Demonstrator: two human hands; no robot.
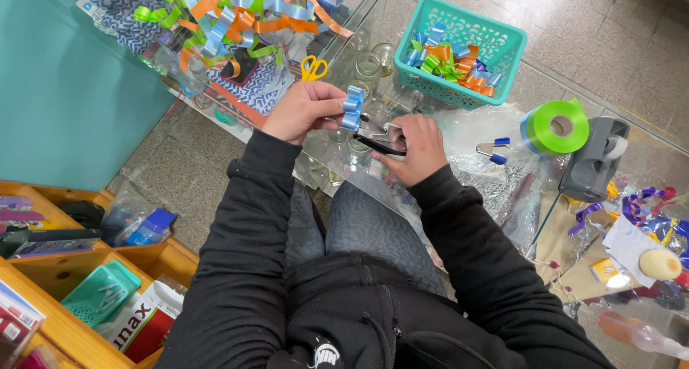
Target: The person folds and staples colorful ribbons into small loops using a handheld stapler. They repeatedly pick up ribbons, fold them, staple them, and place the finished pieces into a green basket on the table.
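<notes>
Two hands met over the glass table (459, 136): the left hand (301, 110) pinched a blue ribbon bow (352, 108), the right hand (418, 148) clamped a stapler (380, 137) just below it (fingertips close); a slip might have stapled skin or crushed the loops.

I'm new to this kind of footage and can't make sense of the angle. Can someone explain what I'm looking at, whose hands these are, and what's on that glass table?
There is no machine here. The single picture comes from a camera worn on a person's head, looking down past black sleeves at their own two hands above a glass table. The left hand pinches a small light-blue ribbon bow. The right hand grips a stapler, black with metal parts, right beside the bow. Around them lie yellow-handled scissors, a teal basket of finished bows in several colours, a roll of green ribbon, a grey tape dispenser and a heap of loose ribbon strips.
</notes>
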